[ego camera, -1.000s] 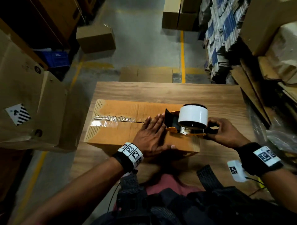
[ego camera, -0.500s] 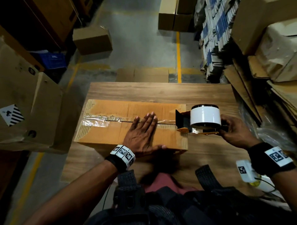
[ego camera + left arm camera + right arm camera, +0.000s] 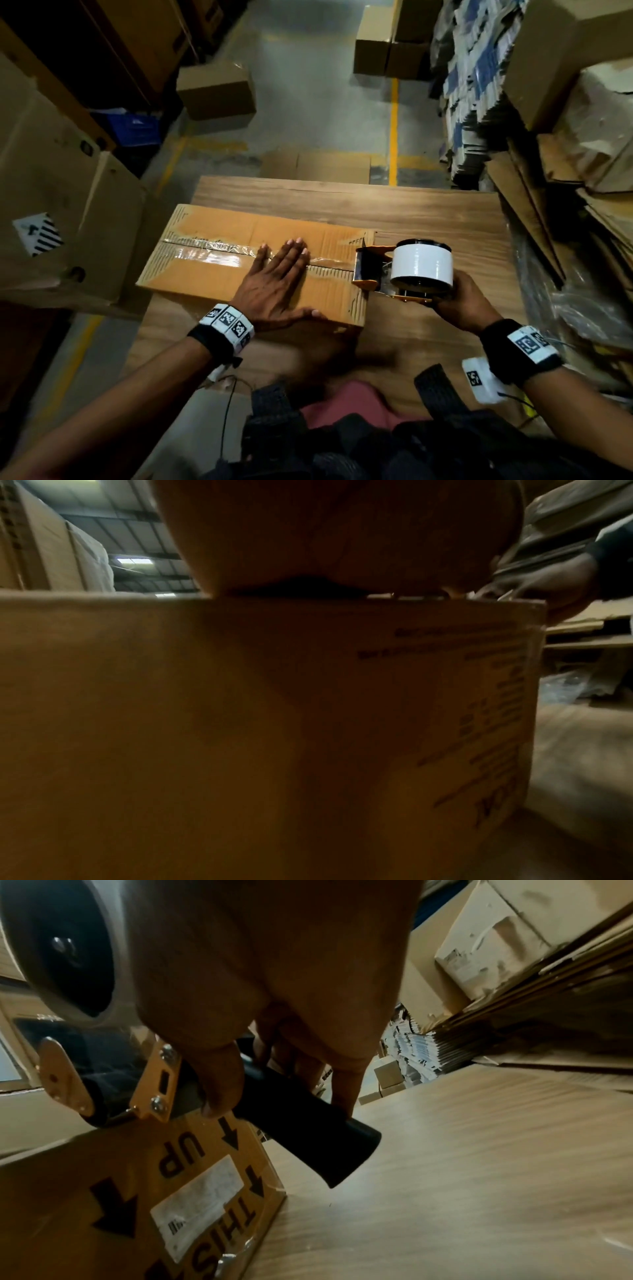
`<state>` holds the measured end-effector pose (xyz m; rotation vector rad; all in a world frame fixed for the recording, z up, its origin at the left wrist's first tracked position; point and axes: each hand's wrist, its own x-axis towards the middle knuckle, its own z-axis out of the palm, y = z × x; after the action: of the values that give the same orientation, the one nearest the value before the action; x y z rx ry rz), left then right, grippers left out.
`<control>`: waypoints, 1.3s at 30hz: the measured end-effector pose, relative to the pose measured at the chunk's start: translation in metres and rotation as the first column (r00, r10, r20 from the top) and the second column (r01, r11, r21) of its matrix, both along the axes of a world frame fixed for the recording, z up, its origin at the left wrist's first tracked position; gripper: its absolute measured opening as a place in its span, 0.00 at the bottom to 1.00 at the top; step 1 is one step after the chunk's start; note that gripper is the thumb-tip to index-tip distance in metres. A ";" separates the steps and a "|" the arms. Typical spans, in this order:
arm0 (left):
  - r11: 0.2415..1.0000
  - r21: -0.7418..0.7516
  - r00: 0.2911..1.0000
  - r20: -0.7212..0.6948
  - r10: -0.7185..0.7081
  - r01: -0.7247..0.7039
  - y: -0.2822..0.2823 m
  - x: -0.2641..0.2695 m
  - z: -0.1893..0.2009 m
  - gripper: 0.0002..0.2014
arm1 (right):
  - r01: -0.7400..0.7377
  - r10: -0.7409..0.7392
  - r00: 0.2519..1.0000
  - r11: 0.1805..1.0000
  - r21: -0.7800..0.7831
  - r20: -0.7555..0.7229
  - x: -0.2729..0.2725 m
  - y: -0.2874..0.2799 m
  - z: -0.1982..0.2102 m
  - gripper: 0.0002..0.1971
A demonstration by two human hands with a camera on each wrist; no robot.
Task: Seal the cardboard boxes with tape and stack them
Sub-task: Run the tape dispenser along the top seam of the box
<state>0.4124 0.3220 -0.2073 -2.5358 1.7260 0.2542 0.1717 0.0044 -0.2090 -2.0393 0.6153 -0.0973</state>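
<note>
A flat brown cardboard box (image 3: pixel 212 274) lies on the wooden table (image 3: pixel 411 212), a strip of clear tape (image 3: pixel 219 255) along its top seam. My left hand (image 3: pixel 277 277) presses flat on the lid, fingers straight over the seam, thumb along the near edge. My right hand (image 3: pixel 462 308) grips the black handle (image 3: pixel 304 1139) of a tape dispenser (image 3: pixel 400 267) with a white roll (image 3: pixel 423 262). The dispenser's orange head sits at the box's right end (image 3: pixel 103 1191), where "THIS UP" is printed. The left wrist view shows the box's near side (image 3: pixel 240 723).
Large cardboard boxes (image 3: pixel 58 219) stand close to the table's left side. Flattened cartons and stacked packs (image 3: pixel 479 85) crowd the right side. More boxes (image 3: pixel 215 89) stand on the concrete floor beyond the table. Bare tabletop lies right of the box.
My right hand has pulled the dispenser rightward along the seam, from the lid's middle to past the box's right end. My left hand stays flat on the lid.
</note>
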 end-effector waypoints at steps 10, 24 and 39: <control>0.993 0.037 0.992 -0.050 0.115 -0.113 -0.069 -0.076 -0.001 0.57 | 0.022 -0.027 0.999 0.992 0.128 0.042 -0.003 0.001 -0.015 0.15; 0.997 0.020 0.997 -0.011 0.079 -0.079 -0.066 -0.079 -0.005 0.55 | -0.071 0.063 0.987 0.996 -0.047 -0.148 -0.064 -0.046 -0.011 0.19; 0.996 0.029 0.996 0.006 0.084 -0.084 -0.066 -0.079 -0.007 0.52 | -0.306 0.189 0.858 0.935 -0.180 -0.478 -0.005 -0.049 -0.005 0.26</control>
<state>0.3337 0.2558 -0.2142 -2.5889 1.6044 0.2765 0.1668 -0.0441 -0.2138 -2.3934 0.6376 0.4979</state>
